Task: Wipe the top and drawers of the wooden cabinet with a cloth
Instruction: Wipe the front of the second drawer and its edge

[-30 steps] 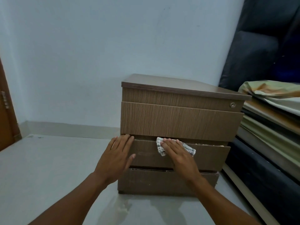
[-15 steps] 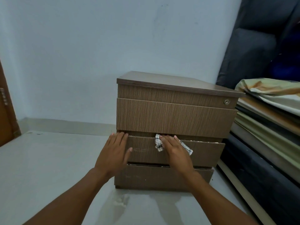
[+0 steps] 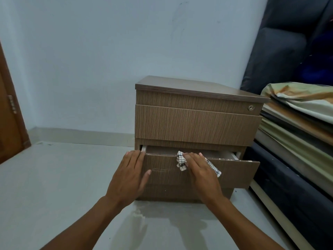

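A brown wooden cabinet (image 3: 196, 103) stands on the floor against the pale wall. Its middle drawer (image 3: 234, 170) is pulled partway out, showing a dark gap behind the front panel. My left hand (image 3: 128, 175) lies flat with fingers together on the drawer front's left end, fingertips at its top edge. My right hand (image 3: 201, 170) presses a white checked cloth (image 3: 181, 162) against the top edge of the same drawer front. The cloth pokes out on both sides of the hand. The upper drawer (image 3: 196, 125) is closed; the bottom drawer is mostly hidden.
Stacked mattresses and folded bedding (image 3: 299, 123) crowd the cabinet's right side, with a dark upright cushion (image 3: 281, 51) behind. A brown door (image 3: 9, 120) is at the far left. Grey floor (image 3: 54, 186) spreads left and in front of the cabinet.
The middle drawer has slid out toward me, with both hands on its front panel. The view has shifted slightly.
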